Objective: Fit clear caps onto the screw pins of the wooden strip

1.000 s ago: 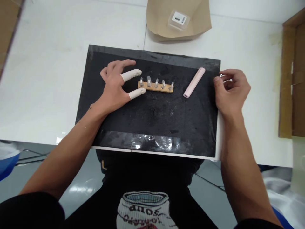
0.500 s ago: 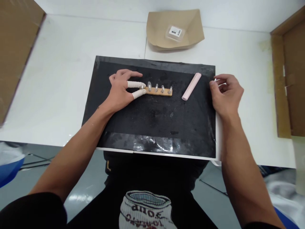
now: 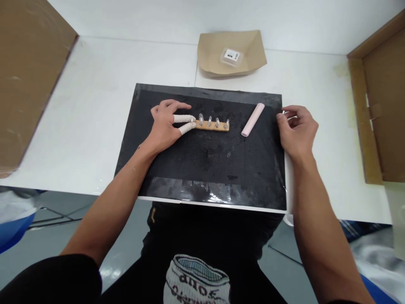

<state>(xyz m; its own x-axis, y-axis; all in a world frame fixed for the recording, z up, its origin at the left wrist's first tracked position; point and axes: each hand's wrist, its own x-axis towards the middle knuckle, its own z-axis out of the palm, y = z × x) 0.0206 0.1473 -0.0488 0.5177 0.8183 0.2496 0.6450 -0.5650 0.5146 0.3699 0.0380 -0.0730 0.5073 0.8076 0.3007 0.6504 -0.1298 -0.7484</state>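
A black mat (image 3: 205, 164) lies on the white table. On it rests a small tan strip (image 3: 211, 124) with several clear pegs standing up. My left hand (image 3: 168, 126), with white finger cots on two fingers, pinches the strip's left end. To the right lies a pale pink stick (image 3: 252, 119), untouched. My right hand (image 3: 297, 131) rests at the mat's right edge, fingers curled around a tiny shiny object that is mostly hidden.
A folded brown paper tray (image 3: 232, 52) holding a small clear packet (image 3: 231, 56) sits behind the mat. Cardboard panels stand at the left (image 3: 28, 80) and right (image 3: 379, 101). The table's front edge (image 3: 63, 192) runs just below the mat.
My left hand's two covered fingers went from spread apart to closed on the strip's left end. My right hand has stayed at the mat's edge. The camera view has shifted.
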